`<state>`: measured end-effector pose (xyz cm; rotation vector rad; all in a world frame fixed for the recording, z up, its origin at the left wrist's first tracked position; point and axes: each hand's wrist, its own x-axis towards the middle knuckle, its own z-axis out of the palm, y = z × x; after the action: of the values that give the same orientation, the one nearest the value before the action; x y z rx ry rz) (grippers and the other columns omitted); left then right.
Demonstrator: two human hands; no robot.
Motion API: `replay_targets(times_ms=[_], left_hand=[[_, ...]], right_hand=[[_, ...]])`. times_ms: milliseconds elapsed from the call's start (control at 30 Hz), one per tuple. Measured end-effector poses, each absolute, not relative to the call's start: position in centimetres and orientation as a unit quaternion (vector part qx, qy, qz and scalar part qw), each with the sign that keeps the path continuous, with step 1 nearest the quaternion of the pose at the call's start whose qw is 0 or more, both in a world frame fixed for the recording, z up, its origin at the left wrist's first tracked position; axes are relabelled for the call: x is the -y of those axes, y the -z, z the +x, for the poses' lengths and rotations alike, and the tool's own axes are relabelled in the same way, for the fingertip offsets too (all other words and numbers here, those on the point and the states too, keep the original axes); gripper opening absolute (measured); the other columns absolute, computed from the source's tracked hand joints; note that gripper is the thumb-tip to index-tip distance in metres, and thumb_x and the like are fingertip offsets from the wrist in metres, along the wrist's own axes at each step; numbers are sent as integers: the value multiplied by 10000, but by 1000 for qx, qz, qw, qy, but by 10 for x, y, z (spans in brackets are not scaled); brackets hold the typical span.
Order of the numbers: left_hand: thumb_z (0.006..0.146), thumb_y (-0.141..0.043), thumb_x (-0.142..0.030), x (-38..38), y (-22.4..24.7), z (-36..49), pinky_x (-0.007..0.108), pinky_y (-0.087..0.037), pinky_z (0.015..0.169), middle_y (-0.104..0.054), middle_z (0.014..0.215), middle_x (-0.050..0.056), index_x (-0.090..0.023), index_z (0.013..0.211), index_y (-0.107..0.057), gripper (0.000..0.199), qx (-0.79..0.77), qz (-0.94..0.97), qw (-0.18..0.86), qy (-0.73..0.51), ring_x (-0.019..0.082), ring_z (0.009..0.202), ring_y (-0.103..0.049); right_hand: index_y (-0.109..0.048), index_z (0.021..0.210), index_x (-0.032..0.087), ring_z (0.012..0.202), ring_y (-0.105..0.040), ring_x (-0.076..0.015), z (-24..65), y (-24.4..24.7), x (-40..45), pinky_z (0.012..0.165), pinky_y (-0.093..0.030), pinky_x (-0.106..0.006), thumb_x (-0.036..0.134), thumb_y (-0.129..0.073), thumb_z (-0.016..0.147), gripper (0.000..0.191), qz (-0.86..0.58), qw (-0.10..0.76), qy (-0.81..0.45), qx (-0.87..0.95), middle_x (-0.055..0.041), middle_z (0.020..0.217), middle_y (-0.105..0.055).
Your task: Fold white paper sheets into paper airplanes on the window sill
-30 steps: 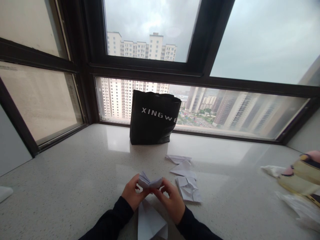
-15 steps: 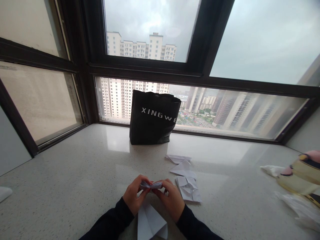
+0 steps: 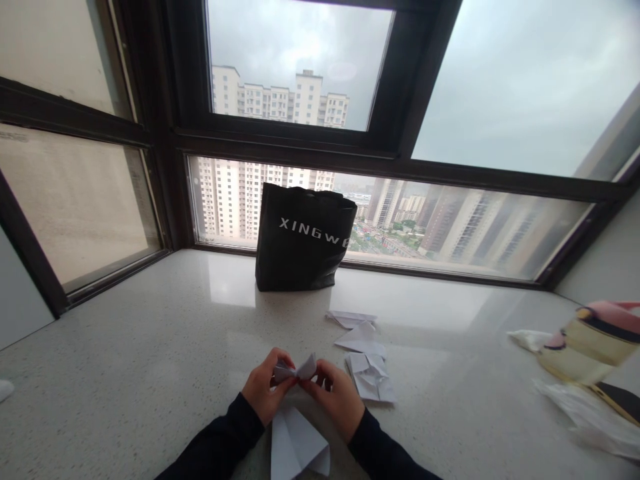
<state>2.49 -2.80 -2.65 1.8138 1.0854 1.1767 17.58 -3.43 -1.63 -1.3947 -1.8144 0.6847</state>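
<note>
Between my two hands is a small piece of folded white paper (image 3: pixel 307 365), pinched at its middle with its ends fanned out. My left hand (image 3: pixel 265 389) is closed on its left side, thumb and fingers pressed together. On the other side my right hand (image 3: pixel 337 395) grips it with thumb and fingertips. Below my hands a larger folded white paper (image 3: pixel 297 443) lies on the speckled white counter (image 3: pixel 165 387). To the right of my right hand rest several folded papers: a creased square (image 3: pixel 371 378), a pointed piece (image 3: pixel 361 338) and a flat strip (image 3: pixel 351 319).
A black bag (image 3: pixel 303 250) with white lettering stands upright by the window. At the right are a yellow bottle with a pink lid (image 3: pixel 587 347), crumpled white plastic (image 3: pixel 593 413) and a dark phone-like object (image 3: pixel 623 403). Dark window frames (image 3: pixel 295 143) border the counter.
The right end of the folded paper in my hands has opened and now sticks up. The whole view has shifted slightly; both hands still grip the paper.
</note>
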Motion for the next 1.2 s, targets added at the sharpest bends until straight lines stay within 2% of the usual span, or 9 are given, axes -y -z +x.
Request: replay_targets(times_ms=[233, 400, 567, 733, 867, 1033, 1200], left_hand=[[700, -520, -325, 36, 21, 28, 234, -436, 582, -547, 740, 13, -191, 981, -417, 328, -353, 689, 406, -486, 140, 656, -549], [750, -435, -354, 35, 17, 26, 237, -401, 594, -595, 725, 32, -181, 905, -500, 242, -366, 705, 395, -463, 155, 705, -555], [742, -424, -297, 34, 17, 26, 226, -369, 547, -614, 680, 24, -173, 844, -519, 186, -389, 704, 381, -456, 149, 668, -562], [728, -416, -249, 33, 18, 25, 222, -355, 530, -612, 661, 14, -177, 826, -521, 161, -403, 723, 349, -439, 143, 650, -553], [715, -408, -215, 32, 21, 24, 238, -366, 546, -593, 675, 25, -170, 808, -537, 166, -407, 762, 299, -405, 154, 651, -530], [732, -408, -268, 31, 27, 25, 304, -356, 618, -532, 619, 40, -170, 627, -546, 199, -408, 827, 187, -340, 179, 637, -464], [754, -405, -334, 31, 34, 27, 318, -333, 629, -500, 665, 48, -170, 573, -520, 270, -409, 841, 115, -334, 182, 661, -427]], right_hand=[[-561, 595, 137, 456, -425, -98, 202, 11, 50, 437, -324, -200, 368, -562, 653, 239, -540, 368, -345, 674, 29, 484, -485], [-553, 586, 137, 506, -474, -118, 249, 7, 77, 483, -346, -215, 411, -591, 625, 280, -545, 339, -433, 633, 11, 522, -522], [-534, 656, 138, 518, -496, -128, 291, 14, 99, 497, -352, -228, 431, -587, 618, 300, -570, 306, -479, 593, 10, 545, -530], [-399, 878, 183, 472, -474, -123, 306, 27, 107, 466, -330, -226, 392, -581, 622, 377, -620, 298, -465, 558, 64, 493, -488], [-284, 986, 188, 476, -458, -121, 301, 23, 108, 478, -321, -228, 346, -557, 638, 470, -642, 286, -445, 554, 89, 492, -450], [-266, 1037, 181, 484, -446, -122, 298, 17, 106, 498, -315, -231, 332, -540, 636, 509, -648, 269, -410, 583, 96, 507, -418], [-264, 1077, 158, 452, -415, -115, 304, 26, 104, 481, -303, -224, 315, -550, 621, 561, -667, 254, -350, 606, 115, 475, -356]])
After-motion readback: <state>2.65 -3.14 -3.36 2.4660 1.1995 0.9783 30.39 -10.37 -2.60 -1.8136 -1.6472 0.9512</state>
